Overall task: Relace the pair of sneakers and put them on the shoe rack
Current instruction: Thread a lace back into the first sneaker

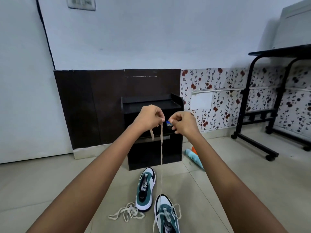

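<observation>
1. Head view has my left grip (149, 117) raised in front of the shoe rack (143, 153), clenched in a pinch on the lace (161, 148). A short tail hangs from it, and the long run drops straight down to the near sneaker (165, 214) on the floor (50, 182).
2. My right grip (182, 122) sits just beside the left one with its fingers curled into a pinch. I cannot tell whether any lace is between them.
3. The near sneaker is partly laced and sits at the bottom edge of the view. The far sneaker (146, 189) lies just beyond it toward the rack with no lace in it, and a loose lace (127, 213) lies heaped on the floor just beside its heel.
4. I judge the step in hand to be drawing the lace through an eyelet and taking up the slack. Nothing pins the near sneaker down, so I would pull slowly and in line with the taut strand, or the shoe may lift or tip.
5. I would keep the flat lace untwisted as it feeds, running it between the fingers before it tightens.
6. I would then check the short tail against the other end, so both sides come out even for tying.
7. As I judge it, the far sneaker is not yet started and neither shoe is on the rack.
</observation>
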